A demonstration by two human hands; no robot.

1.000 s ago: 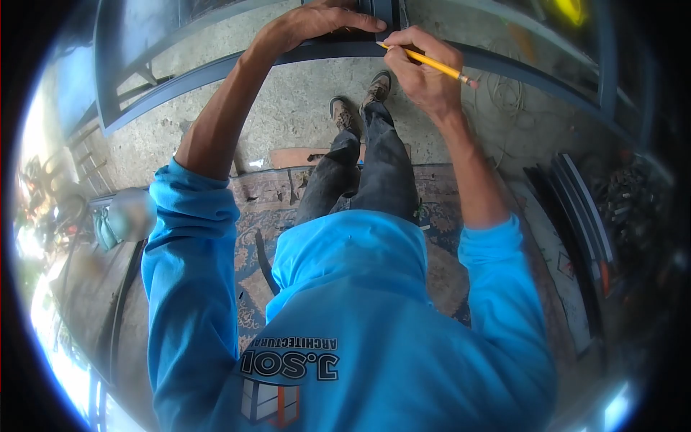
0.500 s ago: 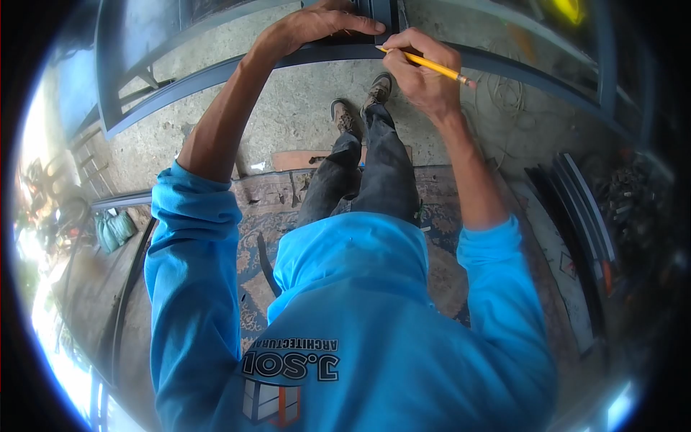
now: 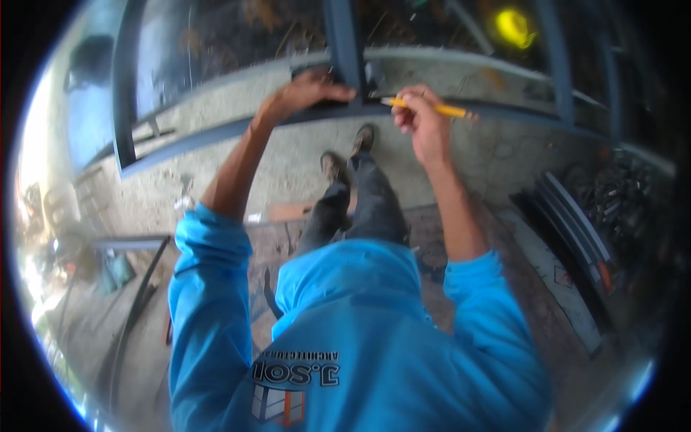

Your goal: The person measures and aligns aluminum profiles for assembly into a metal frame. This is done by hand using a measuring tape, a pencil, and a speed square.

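My right hand (image 3: 425, 119) grips a yellow pencil (image 3: 450, 110), its sharpened tip pointing left, close to where a dark grey upright bar (image 3: 347, 47) meets the lower rail (image 3: 216, 132) of a metal frame. Just left of that joint is my left hand (image 3: 309, 92), its thumb stretched toward the upright. The left fingers curl around a dark piece that is mostly hidden and blurred, so its kind does not show. The pencil tip appears apart from the metal.
Glass-like panes show within the frame. Long dark metal profiles (image 3: 568, 223) lie on the floor at right, near a dark heap (image 3: 619, 194). A patterned rug (image 3: 432, 288) lies under my legs. A green bag (image 3: 117, 272) and a bar stand at left.
The view has shifted, showing more of the frame and its upright. My right hand, with the pencil, has drawn slightly away from the joint. My left hand stays beside the upright.
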